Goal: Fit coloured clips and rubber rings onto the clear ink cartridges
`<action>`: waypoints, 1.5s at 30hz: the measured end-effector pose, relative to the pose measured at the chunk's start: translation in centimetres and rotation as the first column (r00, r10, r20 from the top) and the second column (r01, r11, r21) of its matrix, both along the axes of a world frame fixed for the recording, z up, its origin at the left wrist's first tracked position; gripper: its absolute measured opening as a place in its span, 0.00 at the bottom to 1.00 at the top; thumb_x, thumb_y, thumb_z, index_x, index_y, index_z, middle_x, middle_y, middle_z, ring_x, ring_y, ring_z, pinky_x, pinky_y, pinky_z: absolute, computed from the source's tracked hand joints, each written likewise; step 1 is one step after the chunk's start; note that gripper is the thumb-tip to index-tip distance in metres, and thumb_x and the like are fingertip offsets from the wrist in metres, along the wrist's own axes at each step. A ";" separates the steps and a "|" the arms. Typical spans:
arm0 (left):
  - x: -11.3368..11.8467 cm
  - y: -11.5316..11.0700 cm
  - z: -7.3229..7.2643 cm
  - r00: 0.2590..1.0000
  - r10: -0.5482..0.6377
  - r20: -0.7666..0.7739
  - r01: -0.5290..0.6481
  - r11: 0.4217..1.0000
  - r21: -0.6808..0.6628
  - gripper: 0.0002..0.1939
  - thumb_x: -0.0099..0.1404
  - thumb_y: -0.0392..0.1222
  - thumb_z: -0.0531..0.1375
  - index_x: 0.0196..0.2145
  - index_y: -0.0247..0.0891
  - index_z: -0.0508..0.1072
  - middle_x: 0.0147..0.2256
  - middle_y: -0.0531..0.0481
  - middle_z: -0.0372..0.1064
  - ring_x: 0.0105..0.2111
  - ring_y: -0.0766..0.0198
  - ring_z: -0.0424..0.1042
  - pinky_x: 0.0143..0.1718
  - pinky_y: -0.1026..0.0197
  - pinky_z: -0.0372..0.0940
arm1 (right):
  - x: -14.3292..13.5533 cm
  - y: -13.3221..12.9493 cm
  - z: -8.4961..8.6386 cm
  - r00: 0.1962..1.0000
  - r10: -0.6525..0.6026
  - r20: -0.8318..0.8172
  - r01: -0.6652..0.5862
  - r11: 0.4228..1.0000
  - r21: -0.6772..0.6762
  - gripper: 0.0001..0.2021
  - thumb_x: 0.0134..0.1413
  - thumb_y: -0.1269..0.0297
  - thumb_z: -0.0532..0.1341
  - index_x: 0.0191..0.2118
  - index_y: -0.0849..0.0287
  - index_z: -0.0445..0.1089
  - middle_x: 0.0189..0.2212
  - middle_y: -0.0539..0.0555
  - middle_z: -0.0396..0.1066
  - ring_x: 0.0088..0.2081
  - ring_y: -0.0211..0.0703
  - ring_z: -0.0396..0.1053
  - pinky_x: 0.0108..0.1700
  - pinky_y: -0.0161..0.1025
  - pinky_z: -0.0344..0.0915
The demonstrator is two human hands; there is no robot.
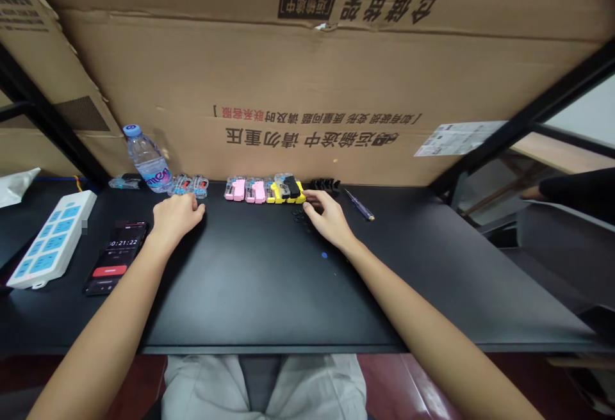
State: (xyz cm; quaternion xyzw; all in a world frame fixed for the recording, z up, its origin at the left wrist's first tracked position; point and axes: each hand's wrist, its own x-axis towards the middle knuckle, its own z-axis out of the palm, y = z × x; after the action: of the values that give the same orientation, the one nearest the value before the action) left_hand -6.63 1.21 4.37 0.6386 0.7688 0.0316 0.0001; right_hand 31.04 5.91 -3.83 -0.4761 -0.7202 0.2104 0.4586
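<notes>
My left hand [177,218] is curled into a loose fist on the black table, just in front of the small clear plastic pieces with blue and red parts [191,185]. Anything inside its fingers is hidden. My right hand [329,218] lies with thumb and fingers apart, its fingertips at the right end of a clear piece with yellow and black parts [287,189]. Several small black rings [298,216] lie by the thumb. Between the hands, two clear pieces with pink parts [245,190] stand in the same row along the cardboard.
A water bottle [148,161] leans at the back left. Nearer are a phone with a running timer [116,257] and a white power strip [54,237]. Black parts [325,184] and a screwdriver [359,205] lie back right. Cardboard [307,80] walls the rear.
</notes>
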 end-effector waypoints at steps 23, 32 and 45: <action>4.8 -0.9 -3.4 0.484 -0.792 0.371 0.681 0.607 0.409 0.11 0.75 0.44 0.58 0.36 0.41 0.76 0.33 0.50 0.75 0.35 0.59 0.73 0.41 0.57 0.65 | 4.1 1.3 0.5 0.845 -0.237 0.480 0.141 0.964 0.227 0.22 0.66 0.63 0.58 0.61 0.60 0.75 0.60 0.63 0.78 0.71 0.65 0.65 0.74 0.69 0.55; 4.3 -0.6 -3.7 0.470 -0.791 0.390 0.690 0.606 0.397 0.12 0.79 0.46 0.56 0.39 0.41 0.76 0.38 0.49 0.78 0.38 0.58 0.75 0.44 0.56 0.66 | 3.3 0.7 1.6 0.903 -0.190 0.385 0.090 0.961 0.263 0.17 0.67 0.63 0.58 0.55 0.56 0.78 0.48 0.59 0.84 0.62 0.60 0.73 0.72 0.66 0.59; 4.5 -0.9 -3.5 0.494 -0.781 0.383 0.698 0.619 0.361 0.13 0.79 0.47 0.54 0.39 0.43 0.75 0.36 0.51 0.79 0.37 0.58 0.76 0.45 0.55 0.65 | 2.9 -1.5 3.4 0.851 -0.216 0.478 0.177 0.976 0.126 0.12 0.65 0.59 0.63 0.47 0.57 0.80 0.41 0.59 0.78 0.40 0.52 0.76 0.43 0.46 0.69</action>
State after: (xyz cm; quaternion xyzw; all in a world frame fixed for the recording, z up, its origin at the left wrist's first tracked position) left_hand -2.14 0.31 0.90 0.8716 0.3849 0.2551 0.1644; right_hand 33.94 4.41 -0.45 -0.5669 -0.7677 0.0070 0.2985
